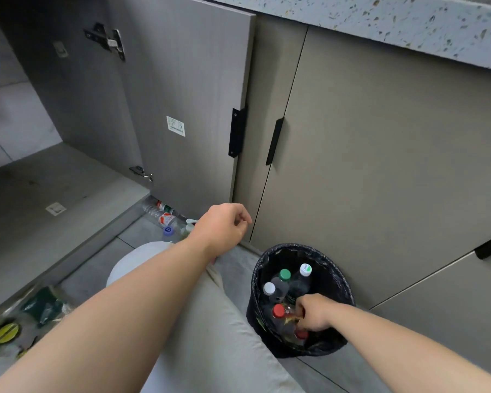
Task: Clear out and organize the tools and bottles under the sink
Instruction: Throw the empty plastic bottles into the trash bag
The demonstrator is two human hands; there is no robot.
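Note:
A black-lined bin point(335, 268) stands on the floor against the closed cabinet doors. It holds several bottles with white, green and red caps. My right hand point(313, 312) reaches into the bin and grips a red-capped bottle point(282, 314) there. My left hand point(224, 225) hovers above the floor by the open cabinet door point(187, 103), fingers loosely curled and holding nothing. Several plastic bottles point(165, 218) lie on the floor under that door's edge. The cabinet floor point(40, 194) under the sink lies at left.
A pile of green and yellow items point(26, 316) sits at the lower left by the cabinet edge. My knee in light trousers point(210, 321) fills the middle. Black door handles point(274, 140) line the closed doors. The speckled counter point(408, 21) overhangs above.

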